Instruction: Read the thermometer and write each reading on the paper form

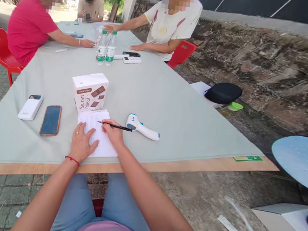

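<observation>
My right hand [113, 132] is closed around a black pen [123, 128], held slantwise above a sheet of paper [105, 147] with small printed or written lines. Flat on the paper's left side rests my left hand [83, 142], fingers spread, with a ring and a red string bracelet. Just beyond the sheets stands a white box [90, 89] labelled "Su-per Meal" with chocolate pieces pictured. To the right of my right hand lies a white and blue infrared thermometer [143, 128]. A phone [51, 120] in a brown case and a white power bank [30, 107] lie to the left.
Two water bottles [101, 49] with green caps stand mid-table, near another phone [131, 54] and a white device [132, 60]. Three people sit farther along the table. At the right are a round light-blue surface [305, 161] and a white box [290, 226] on the ground.
</observation>
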A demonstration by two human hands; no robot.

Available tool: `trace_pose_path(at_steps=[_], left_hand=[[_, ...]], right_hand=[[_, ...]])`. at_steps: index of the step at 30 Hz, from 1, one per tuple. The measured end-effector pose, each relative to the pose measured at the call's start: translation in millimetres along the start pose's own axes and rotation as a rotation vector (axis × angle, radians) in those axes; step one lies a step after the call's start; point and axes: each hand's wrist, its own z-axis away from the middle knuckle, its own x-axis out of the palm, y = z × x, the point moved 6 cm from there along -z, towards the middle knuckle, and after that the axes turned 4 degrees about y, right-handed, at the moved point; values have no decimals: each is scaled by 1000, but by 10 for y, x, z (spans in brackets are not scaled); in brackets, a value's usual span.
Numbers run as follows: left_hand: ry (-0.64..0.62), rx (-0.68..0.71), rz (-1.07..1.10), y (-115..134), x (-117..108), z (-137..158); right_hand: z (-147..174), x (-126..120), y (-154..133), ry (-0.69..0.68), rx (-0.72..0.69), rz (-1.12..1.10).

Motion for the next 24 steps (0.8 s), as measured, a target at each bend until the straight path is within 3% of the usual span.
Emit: trace_pose_path(at_steps=[4,10,24], left_hand=[[-7,3,-12,22,-18,-20],[-22,-16,22,53,10,9],[-25,-48,88,85,33,27]], right_hand=[[29,12,-11,43,-107,153],[69,1,46,7,-117,336],[83,-30,98,-8,-118,421]])
